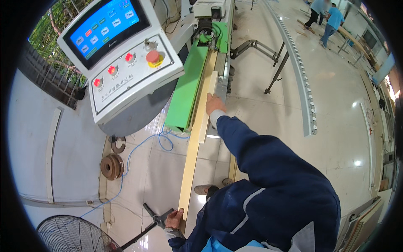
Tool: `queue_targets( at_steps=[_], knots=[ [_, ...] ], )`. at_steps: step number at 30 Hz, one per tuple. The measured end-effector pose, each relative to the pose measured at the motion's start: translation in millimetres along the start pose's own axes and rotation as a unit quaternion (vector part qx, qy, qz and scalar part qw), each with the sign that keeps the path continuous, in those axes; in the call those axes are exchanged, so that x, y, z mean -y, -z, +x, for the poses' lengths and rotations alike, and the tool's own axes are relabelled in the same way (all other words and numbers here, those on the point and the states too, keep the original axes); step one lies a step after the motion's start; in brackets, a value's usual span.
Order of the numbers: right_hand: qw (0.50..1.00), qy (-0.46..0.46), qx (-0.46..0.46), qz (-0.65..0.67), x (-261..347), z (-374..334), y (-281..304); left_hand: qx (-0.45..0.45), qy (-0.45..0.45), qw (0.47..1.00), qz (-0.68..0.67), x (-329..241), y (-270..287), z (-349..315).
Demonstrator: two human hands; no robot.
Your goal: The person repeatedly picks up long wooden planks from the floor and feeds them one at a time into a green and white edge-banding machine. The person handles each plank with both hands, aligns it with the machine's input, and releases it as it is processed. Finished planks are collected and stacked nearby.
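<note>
A long, narrow yellow board (191, 168) runs from the machine's green bed (188, 90) back toward me. Near its lower end, my left hand (174, 219) is closed on the board, thumb on top. A shorter pale strip (204, 130) lies along the board's right side, beside the green bed. My right hand (215, 104) is closed over this strip at the bed's right edge, with its fingertips partly hidden. The board's far end goes in under the machine head (206, 31), where cables and metal parts hide it.
At the left stands a control panel (121, 63) with a lit screen, red knobs and a red stop button (155, 58). A fan (73, 235), brown rolls (112, 166) and a blue hose (138, 147) are on the floor side. A roller rail (300, 71) stands right; people (331, 23) are far off.
</note>
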State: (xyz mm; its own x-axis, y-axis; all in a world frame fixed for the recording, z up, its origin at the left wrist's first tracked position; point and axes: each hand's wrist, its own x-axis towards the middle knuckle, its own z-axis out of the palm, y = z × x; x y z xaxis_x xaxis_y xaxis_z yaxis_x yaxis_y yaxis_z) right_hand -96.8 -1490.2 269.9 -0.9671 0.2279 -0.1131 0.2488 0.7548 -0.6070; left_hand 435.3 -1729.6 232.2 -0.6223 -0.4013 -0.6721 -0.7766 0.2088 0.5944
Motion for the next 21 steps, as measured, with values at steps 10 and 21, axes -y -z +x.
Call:
queue_targets(
  at_steps=[10,21],
  knots=[
    [0.998,0.044,0.027,-0.03,1,0,6,0.0,0.076,0.995,-0.072,6,10,-45],
    [1.0,0.01,0.025,-0.012,2,2,7,-0.052,0.125,0.99,-0.042,52,24,-72]
  ],
)
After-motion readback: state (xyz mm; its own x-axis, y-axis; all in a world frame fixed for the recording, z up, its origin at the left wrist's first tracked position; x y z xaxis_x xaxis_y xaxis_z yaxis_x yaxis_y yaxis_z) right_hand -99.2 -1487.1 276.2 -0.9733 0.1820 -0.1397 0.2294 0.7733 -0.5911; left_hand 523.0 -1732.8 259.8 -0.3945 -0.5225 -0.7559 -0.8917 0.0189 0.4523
